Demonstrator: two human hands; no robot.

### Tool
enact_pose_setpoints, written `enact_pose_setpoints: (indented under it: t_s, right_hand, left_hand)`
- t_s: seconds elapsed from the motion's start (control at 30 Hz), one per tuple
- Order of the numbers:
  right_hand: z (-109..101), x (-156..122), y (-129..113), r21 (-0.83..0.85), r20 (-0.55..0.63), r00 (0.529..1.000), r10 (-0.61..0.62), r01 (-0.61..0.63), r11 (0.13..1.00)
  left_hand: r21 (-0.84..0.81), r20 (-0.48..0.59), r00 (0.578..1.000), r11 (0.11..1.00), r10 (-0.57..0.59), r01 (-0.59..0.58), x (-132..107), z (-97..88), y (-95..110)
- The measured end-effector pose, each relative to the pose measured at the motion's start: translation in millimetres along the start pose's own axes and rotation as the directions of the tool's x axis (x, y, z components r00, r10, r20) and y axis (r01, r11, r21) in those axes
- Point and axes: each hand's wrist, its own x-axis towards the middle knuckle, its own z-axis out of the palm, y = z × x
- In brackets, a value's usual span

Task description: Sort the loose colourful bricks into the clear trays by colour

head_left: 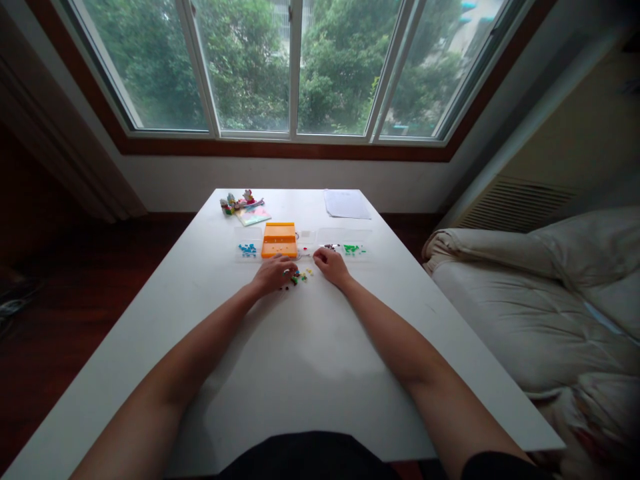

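My left hand (275, 272) is low over the table beside a small loose pile of coloured pieces (302, 277), in yellow, green, blue and dark tones. Its fingers curl together at the pile's left edge, and what they pinch, if anything, is too small to make out. To the right of the pile, my right hand (332, 264) is closed, with its fingertips at the front of a clear plastic box. Whether a piece sits in them cannot be seen. Just beyond my left hand stands an open orange case (279, 241).
Blue pieces (247, 250) lie in a clear tray left of the case; green pieces (353, 249) lie in one at the right. Small figures (241, 202), a shiny packet (254, 215) and paper sheets (347, 204) are at the table's (320, 373) far end. A sofa (530, 300) stands at right.
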Motion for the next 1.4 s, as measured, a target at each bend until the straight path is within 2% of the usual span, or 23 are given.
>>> enact_pose_setpoints:
  t_s: [0.17, 0.3, 0.97, 1.4]
  right_hand:
    - [2.0, -1.0, 1.3, 0.001, -0.029, 0.999, 0.017, -0.016, 1.000]
    - [4.8, -2.0, -4.8, -0.014, -0.014, 1.000, -0.012, 0.012, 1.000]
    - [4.1, -3.1, -6.6, -0.013, -0.006, 1.000, -0.005, 0.004, 1.000]
    - [3.7, -3.0, -5.8, -0.017, 0.000, 1.000, -0.012, 0.012, 1.000]
  left_hand:
    - [0.071, 0.026, 0.999, 0.997, 0.041, -0.043, 3.6, 7.4, 23.8]
    - [0.107, 0.057, 0.996, 0.991, 0.073, -0.079, 5.7, 12.0, 30.8]
    - [0.102, 0.094, 0.987, 0.985, 0.129, -0.138, 5.5, 11.0, 28.9]
    - [0.108, 0.092, 0.989, 0.986, 0.117, -0.127, 5.7, 6.4, 29.9]
